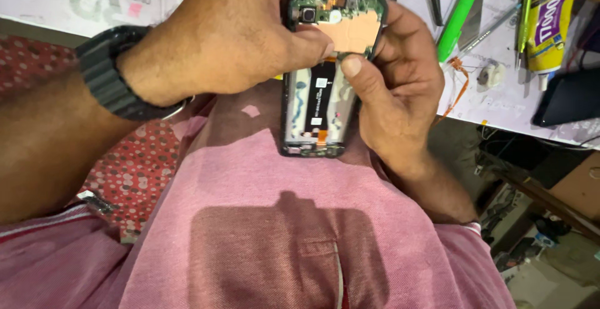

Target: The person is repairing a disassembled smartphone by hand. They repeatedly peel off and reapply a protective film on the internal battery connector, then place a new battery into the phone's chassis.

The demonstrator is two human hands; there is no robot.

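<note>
Both hands grip the opened phone point(325, 77): the right hand point(400, 71) cradles its frame for support, while the left hand point(231, 34) pinches its upper board, steadying it above the lap.

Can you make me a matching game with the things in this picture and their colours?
Things:
1. opened phone
2. wristwatch
3. stick-shaped tool
4. glue tube

Colours and places:
A. bright green, lying on the bench
B. yellow, at the right of the bench
C. black frame with its insides showing, held in the left hand and right hand
D. black, strapped on the left wrist

Pairs: 1-C, 2-D, 3-A, 4-B
</note>
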